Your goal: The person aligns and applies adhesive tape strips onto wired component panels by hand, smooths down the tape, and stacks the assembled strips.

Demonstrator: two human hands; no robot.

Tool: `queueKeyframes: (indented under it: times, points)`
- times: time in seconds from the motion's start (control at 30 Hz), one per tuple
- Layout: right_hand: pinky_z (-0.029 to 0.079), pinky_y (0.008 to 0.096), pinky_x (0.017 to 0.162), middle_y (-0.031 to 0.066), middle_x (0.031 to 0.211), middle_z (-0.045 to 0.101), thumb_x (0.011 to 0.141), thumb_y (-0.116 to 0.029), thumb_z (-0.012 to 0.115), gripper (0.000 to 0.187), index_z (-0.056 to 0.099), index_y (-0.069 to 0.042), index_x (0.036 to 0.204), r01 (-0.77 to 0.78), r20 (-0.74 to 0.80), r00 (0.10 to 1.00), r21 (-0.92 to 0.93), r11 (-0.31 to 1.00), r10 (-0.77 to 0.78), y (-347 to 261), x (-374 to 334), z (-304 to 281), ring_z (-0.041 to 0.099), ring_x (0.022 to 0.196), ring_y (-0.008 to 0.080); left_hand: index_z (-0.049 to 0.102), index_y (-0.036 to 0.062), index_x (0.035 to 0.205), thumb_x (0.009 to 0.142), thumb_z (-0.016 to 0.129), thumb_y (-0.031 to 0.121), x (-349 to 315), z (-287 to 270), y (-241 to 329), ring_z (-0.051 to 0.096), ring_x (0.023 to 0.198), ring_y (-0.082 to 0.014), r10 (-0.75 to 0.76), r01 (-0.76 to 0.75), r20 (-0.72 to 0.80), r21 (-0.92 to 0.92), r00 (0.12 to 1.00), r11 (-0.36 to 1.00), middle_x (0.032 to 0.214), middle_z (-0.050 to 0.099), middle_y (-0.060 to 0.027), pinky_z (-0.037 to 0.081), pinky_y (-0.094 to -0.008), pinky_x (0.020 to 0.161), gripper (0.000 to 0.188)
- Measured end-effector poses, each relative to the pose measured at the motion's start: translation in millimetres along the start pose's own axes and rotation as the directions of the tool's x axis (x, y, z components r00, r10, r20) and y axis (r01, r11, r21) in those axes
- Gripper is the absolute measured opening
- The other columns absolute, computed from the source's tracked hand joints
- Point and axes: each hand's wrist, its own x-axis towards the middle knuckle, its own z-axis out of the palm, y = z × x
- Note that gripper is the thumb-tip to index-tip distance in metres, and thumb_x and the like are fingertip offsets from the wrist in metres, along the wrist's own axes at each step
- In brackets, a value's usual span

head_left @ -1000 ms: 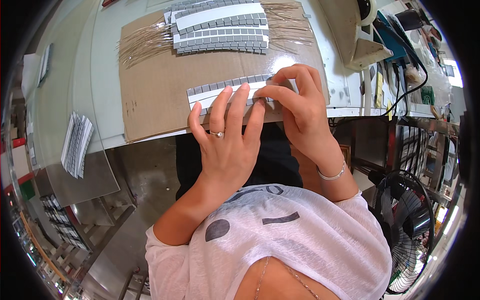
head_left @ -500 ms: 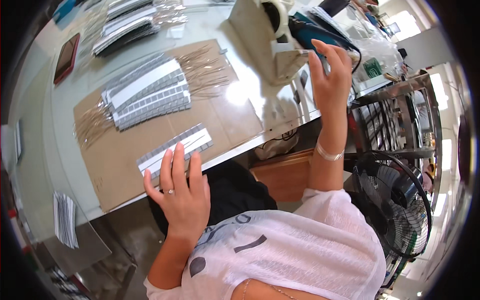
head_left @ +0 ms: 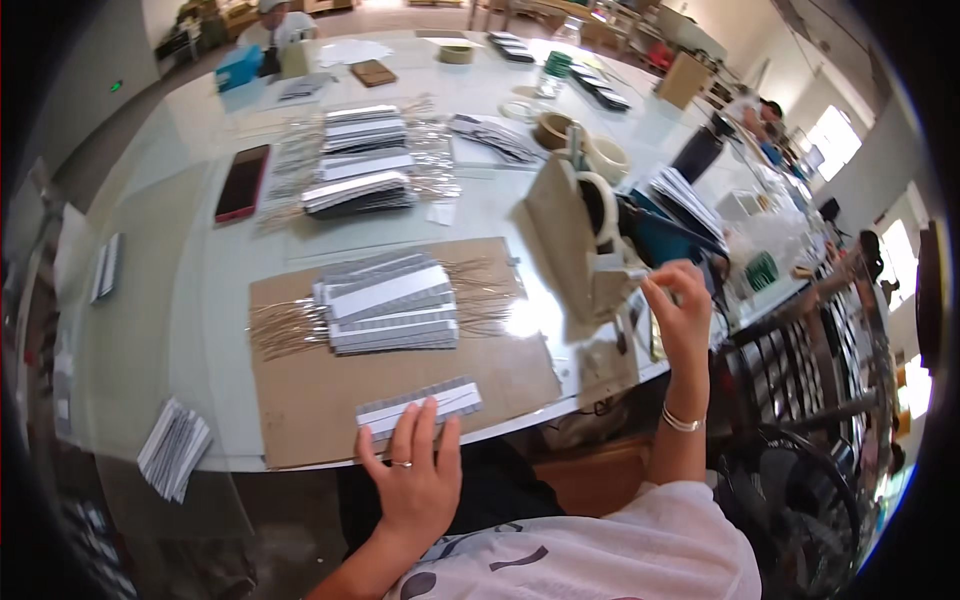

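My left hand lies with its fingers outstretched on a grey-and-white card strip near the table's front edge. A thin dark line runs along the strip's white band. Over to the right, my right hand pinches thumb and forefinger together at the front end of a beige tape dispenser. Between those fingertips seems to be the end of the tape, which is barely visible. Beyond my left hand, a fanned stack of similar strips with brown wire ties sticking out both ends lies on a cardboard sheet.
More tied strip stacks lie farther back, beside a red-edged phone. A loose strip pile sits at the left edge. Tape rolls stand behind the dispenser. A black fan is at my right. Another person sits across the table.
The head view has tilted up, showing more of the far table. My right thumb and forefinger, apart before, have come together at the dispenser. My left hand stays on the strip.
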Motion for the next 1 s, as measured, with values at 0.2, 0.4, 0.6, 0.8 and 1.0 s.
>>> queueKeyframes:
  times: [0.2, 0.4, 0.6, 0.8, 1.0]
  points:
    - [0.042, 0.0364, 0.087, 0.0088, 0.093, 0.062, 0.084, -0.006, 0.075, 0.008, 0.068, -0.002, 0.083, -0.084, -0.059, 0.995, 0.032, 0.996, 0.085, 4.5, -9.6, 23.0, 0.055, 0.095, 0.0263, 0.058, 0.0093, 0.130, 0.076, 0.079, 0.019, -2.9, 1.3, -4.8, 0.045, 0.136, -0.0332, 0.027, -0.029, 0.036, 0.044, 0.999, 0.999, 0.146, 0.048, -0.0173, 0.024, -0.0722, 0.108, 0.059]
    - [0.045, 0.0406, 0.084, 0.0107, 0.094, 0.062, 0.080, -0.002, 0.074, 0.012, 0.061, -0.002, 0.079, 0.053, -0.180, 0.982, 0.002, 0.999, -0.052, 24.1, -11.9, 19.0, 0.059, 0.091, 0.0294, 0.060, 0.0105, 0.128, 0.082, 0.074, 0.017, 9.1, 2.6, 1.7, 0.049, 0.134, -0.0319, 0.037, -0.035, 0.044, -0.037, 0.998, 0.999, 0.141, 0.055, -0.0151, 0.026, -0.0732, 0.107, 0.048]
    - [0.050, 0.0426, 0.076, 0.0173, 0.094, 0.060, 0.077, 0.009, 0.069, 0.018, 0.056, 0.000, 0.086, 0.142, -0.210, 0.969, 0.054, 0.988, -0.128, -0.9, -12.5, 41.1, 0.060, 0.090, 0.0386, 0.053, 0.0054, 0.135, 0.077, 0.077, 0.017, -3.8, -4.5, -6.2, 0.038, 0.142, -0.0372, 0.019, -0.019, 0.116, 0.005, 0.993, 1.000, 0.150, 0.043, -0.0188, 0.012, -0.0695, 0.117, 0.064]
    - [0.051, 0.0429, 0.083, 0.0187, 0.104, 0.063, 0.076, 0.011, 0.063, 0.016, 0.054, -0.001, 0.082, 0.271, -0.184, 0.938, -0.144, 0.952, -0.295, 7.8, -28.4, 44.5, 0.062, 0.098, 0.0371, 0.053, 0.0067, 0.136, 0.078, 0.078, 0.017, -6.7, -4.5, -6.6, 0.040, 0.142, -0.0366, 0.012, -0.012, 0.124, -0.001, 0.992, 1.000, 0.152, 0.043, -0.0187, 0.014, -0.0709, 0.115, 0.064]
    - [0.051, 0.0225, 0.060, 0.0009, 0.083, 0.064, 0.093, 0.008, 0.066, 0.011, 0.070, -0.001, 0.099, -0.125, -0.113, 0.974, 0.445, 0.886, 0.195, -41.4, -59.8, 23.7, 0.058, 0.070, 0.0062, 0.057, 0.0118, 0.132, 0.080, 0.078, 0.020, 6.2, -0.9, -0.4, 0.047, 0.137, -0.0302, 0.035, -0.036, 0.074, 0.013, 0.997, 0.999, 0.147, 0.051, -0.0141, 0.023, -0.0728, 0.110, 0.056]
